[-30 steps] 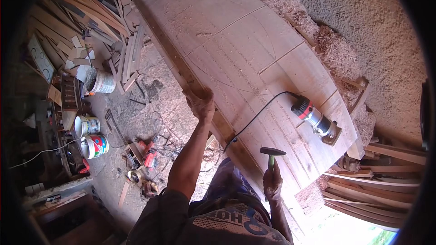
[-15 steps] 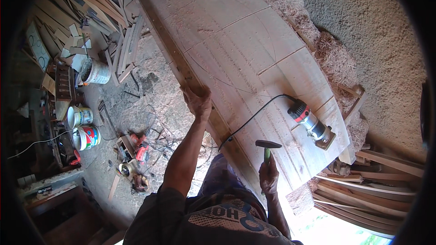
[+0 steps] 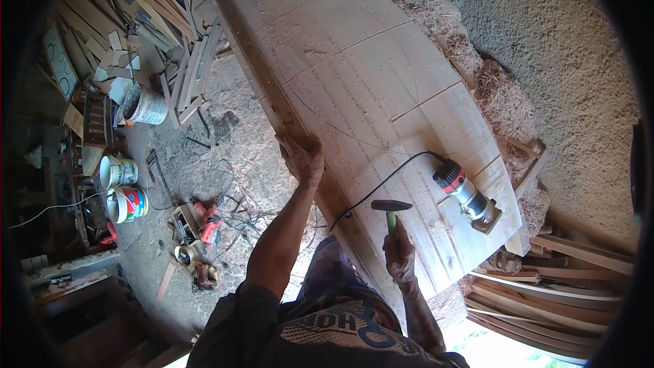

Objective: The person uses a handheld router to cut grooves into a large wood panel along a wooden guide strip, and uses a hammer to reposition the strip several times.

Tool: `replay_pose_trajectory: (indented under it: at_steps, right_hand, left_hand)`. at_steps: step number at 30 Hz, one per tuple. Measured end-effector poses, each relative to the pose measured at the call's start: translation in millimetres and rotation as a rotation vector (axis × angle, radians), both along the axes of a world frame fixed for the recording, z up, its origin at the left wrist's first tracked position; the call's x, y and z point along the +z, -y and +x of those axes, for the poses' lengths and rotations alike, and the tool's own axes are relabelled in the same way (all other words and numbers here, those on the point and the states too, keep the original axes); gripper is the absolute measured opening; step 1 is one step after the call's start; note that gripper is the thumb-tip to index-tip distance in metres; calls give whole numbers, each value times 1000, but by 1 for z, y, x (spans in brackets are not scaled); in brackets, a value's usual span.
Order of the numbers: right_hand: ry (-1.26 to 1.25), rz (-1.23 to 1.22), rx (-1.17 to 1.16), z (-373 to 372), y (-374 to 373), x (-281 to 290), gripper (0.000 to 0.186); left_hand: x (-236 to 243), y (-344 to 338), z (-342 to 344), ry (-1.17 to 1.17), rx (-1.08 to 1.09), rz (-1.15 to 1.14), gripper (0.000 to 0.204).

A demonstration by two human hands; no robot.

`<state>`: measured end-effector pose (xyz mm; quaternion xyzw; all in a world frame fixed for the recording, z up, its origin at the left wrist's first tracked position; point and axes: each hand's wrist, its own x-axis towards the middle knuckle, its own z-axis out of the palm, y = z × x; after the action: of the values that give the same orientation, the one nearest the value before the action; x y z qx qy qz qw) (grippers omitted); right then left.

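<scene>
My left hand [image 3: 303, 158] grips a long wooden batten [image 3: 248, 54] that lies along the left edge of a wide, curved-sided wooden panel [image 3: 368, 68] marked with grooves and pencil lines. My right hand [image 3: 400, 255] is closed on the green handle of a hammer [image 3: 390, 208], its dark head raised over the panel's lower part. Right of the hammer, a silver, black and red router [image 3: 466, 197] lies on its side on the panel, its black cable [image 3: 378, 189] running across to the batten.
Stacked offcuts [image 3: 122, 13] fill the upper left. Buckets [image 3: 127, 206] and red power tools [image 3: 211, 225] with tangled cords sit on the dusty floor [image 3: 204, 136]. Wood shavings [image 3: 504, 95] line a rough wall [image 3: 565, 61]. Curved timber strips [image 3: 545, 300] are piled at lower right.
Over the last second my right hand has lifted the hammer a little up and to the left. My left hand stays on the batten; the whole view has shifted slightly.
</scene>
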<state>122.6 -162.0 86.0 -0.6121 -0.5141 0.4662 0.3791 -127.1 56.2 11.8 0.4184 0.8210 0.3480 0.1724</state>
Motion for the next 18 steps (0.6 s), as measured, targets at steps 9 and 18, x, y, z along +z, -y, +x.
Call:
replay_pose_trajectory:
  at_steps: [9, 18]
  right_hand:
    - [17, 85, 57, -29, -55, 6, 53]
    - [212, 340, 221, -72, -149, 19, 48]
  left_hand:
    - [-7, -1, 1, -56, -18, -44, 97]
    - [11, -2, 7, -109, -21, -181, 96]
